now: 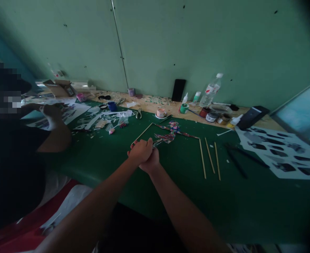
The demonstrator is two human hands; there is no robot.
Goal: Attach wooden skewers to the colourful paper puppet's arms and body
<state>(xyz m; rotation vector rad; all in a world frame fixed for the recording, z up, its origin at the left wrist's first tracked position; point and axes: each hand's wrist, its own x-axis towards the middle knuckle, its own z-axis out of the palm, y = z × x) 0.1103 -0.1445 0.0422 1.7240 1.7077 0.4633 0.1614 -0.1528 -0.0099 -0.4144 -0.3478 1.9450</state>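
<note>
Both of my hands meet over the green mat (170,189) near the middle. My left hand (141,151) is closed, with a thin wooden stick (145,133) rising from its fingers. My right hand (151,161) is closed beside it, around a small metal tool (157,142) whose end shows past the thumb. Just beyond my hands lies a patterned, colourful paper figure (173,130) with long, narrow arms. Three loose sticks (209,155) lie to the right of it. The parts of my fingers between the two hands are hidden.
At left a person's arm (56,135) rests over printed sheets (76,111). Paper scraps (91,121) and pliers (138,113) lie left of centre. Paint jars (212,116), a bottle (211,90) and a phone (178,90) stand along the wall. Black pliers (236,161) and a cut-out sheet (281,151) are right.
</note>
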